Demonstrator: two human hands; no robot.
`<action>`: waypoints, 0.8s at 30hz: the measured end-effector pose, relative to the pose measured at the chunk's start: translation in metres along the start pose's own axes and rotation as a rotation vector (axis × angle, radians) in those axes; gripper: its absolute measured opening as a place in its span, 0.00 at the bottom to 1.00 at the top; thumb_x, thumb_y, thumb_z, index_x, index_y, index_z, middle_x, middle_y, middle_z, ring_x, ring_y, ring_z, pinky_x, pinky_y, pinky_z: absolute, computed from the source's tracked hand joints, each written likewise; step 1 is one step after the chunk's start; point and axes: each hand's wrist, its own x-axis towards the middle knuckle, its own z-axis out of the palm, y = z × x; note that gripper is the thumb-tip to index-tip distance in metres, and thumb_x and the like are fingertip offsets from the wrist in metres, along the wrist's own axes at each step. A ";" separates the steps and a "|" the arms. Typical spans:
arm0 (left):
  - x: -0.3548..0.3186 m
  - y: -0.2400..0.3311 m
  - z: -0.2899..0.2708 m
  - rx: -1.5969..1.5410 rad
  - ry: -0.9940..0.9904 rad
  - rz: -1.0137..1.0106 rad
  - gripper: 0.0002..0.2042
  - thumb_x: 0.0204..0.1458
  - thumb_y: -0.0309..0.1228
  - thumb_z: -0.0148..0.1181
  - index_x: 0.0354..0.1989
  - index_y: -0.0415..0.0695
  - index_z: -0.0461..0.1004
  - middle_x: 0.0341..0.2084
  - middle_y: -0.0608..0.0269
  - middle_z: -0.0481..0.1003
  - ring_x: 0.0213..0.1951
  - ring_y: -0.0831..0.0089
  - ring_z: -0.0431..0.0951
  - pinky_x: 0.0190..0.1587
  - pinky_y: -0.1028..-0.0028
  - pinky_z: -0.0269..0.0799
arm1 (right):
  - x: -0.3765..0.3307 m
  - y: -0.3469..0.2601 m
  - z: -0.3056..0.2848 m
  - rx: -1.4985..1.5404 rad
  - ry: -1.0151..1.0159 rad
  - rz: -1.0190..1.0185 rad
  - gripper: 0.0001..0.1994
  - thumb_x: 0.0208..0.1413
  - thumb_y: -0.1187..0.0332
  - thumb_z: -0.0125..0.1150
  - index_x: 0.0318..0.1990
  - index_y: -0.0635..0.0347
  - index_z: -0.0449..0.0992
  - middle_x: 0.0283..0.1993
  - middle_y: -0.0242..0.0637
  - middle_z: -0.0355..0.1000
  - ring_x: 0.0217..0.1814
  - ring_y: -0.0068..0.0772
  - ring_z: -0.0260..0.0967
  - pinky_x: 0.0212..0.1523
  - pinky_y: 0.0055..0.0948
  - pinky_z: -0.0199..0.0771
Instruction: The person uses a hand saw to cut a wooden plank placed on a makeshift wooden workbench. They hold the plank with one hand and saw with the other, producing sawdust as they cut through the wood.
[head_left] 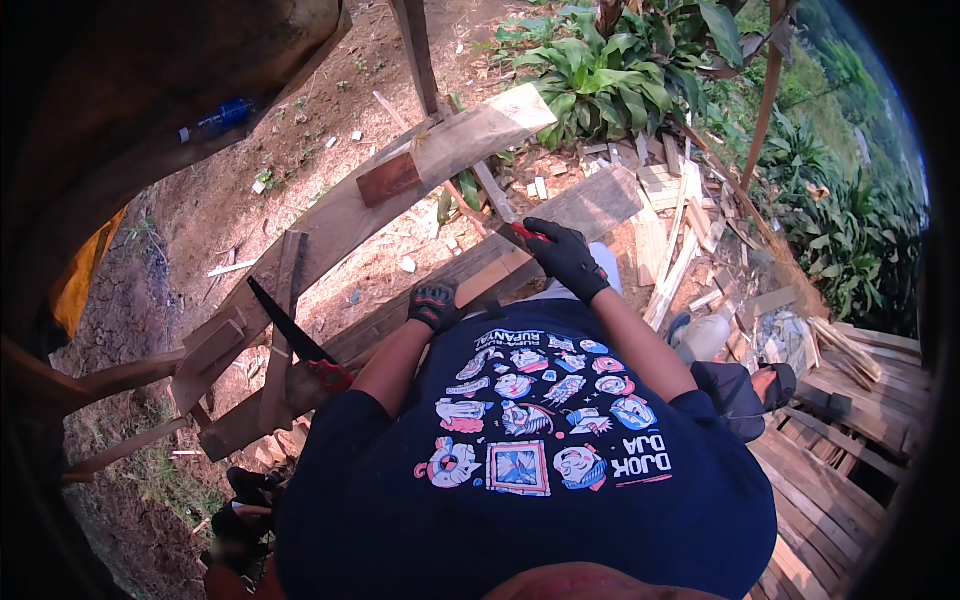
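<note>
The right hand (568, 258), in a black glove, has its grip closed around a red tool (530, 232); only a short part of the tool shows beyond the fingers. The left hand (435, 303), gloved likewise, has its fingers curled at the left end of a pale wood strip (494, 277); whether this grip clamps the strip or only presses on it cannot be determined from this view. The strip lies lengthwise on the lower plank (590, 203), between the two hands, with the red tool at its right end.

To the left of the left forearm, a handsaw (290, 325) with a black blade and a red handle lies diagonally across a short slanted board (283, 345). Beyond the lower plank runs an upper plank (330, 215), carrying a reddish-brown block (388, 180). An upright post (414, 55) stands behind the upper plank and limits access on the far side.

At the right, wood offcuts (655, 245) are heaped on the ground, adjoining a slatted platform (815, 490). Broad-leaved plants (595, 85) border the far side. A bottle (217, 119) with a blue label is at the upper left.
</note>
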 end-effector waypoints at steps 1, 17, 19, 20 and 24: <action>-0.005 -0.005 0.006 0.006 0.035 -0.010 0.26 0.56 0.56 0.65 0.52 0.47 0.85 0.45 0.49 0.86 0.48 0.52 0.88 0.51 0.52 0.82 | -0.009 -0.007 -0.002 -0.008 -0.002 -0.034 0.30 0.64 0.53 0.64 0.72 0.53 0.77 0.64 0.50 0.81 0.60 0.45 0.80 0.62 0.39 0.78; -0.014 -0.011 0.019 -0.240 0.029 -0.280 0.32 0.55 0.60 0.63 0.56 0.46 0.84 0.48 0.49 0.86 0.48 0.51 0.87 0.54 0.50 0.81 | -0.098 -0.078 -0.025 -0.222 -0.132 -0.139 0.29 0.67 0.57 0.65 0.74 0.52 0.74 0.69 0.51 0.78 0.70 0.54 0.77 0.70 0.45 0.74; -0.015 -0.010 0.018 -0.287 0.013 -0.313 0.35 0.55 0.62 0.63 0.60 0.46 0.81 0.50 0.48 0.85 0.50 0.50 0.87 0.55 0.49 0.81 | -0.103 -0.092 -0.030 -0.231 -0.175 -0.145 0.28 0.68 0.58 0.64 0.74 0.53 0.74 0.69 0.52 0.77 0.71 0.54 0.76 0.71 0.45 0.73; -0.013 -0.011 0.019 -0.317 -0.009 -0.316 0.36 0.54 0.63 0.63 0.61 0.46 0.80 0.50 0.47 0.85 0.51 0.50 0.86 0.56 0.49 0.80 | -0.104 -0.091 -0.030 -0.259 -0.161 -0.156 0.28 0.68 0.59 0.65 0.74 0.52 0.75 0.66 0.51 0.79 0.68 0.53 0.78 0.69 0.44 0.75; -0.001 -0.008 0.026 -0.319 0.176 -0.296 0.38 0.55 0.63 0.65 0.68 0.50 0.76 0.54 0.46 0.83 0.55 0.48 0.84 0.59 0.50 0.79 | -0.097 -0.094 -0.027 -0.271 -0.107 -0.232 0.26 0.67 0.62 0.68 0.72 0.51 0.77 0.59 0.51 0.84 0.61 0.52 0.83 0.63 0.43 0.79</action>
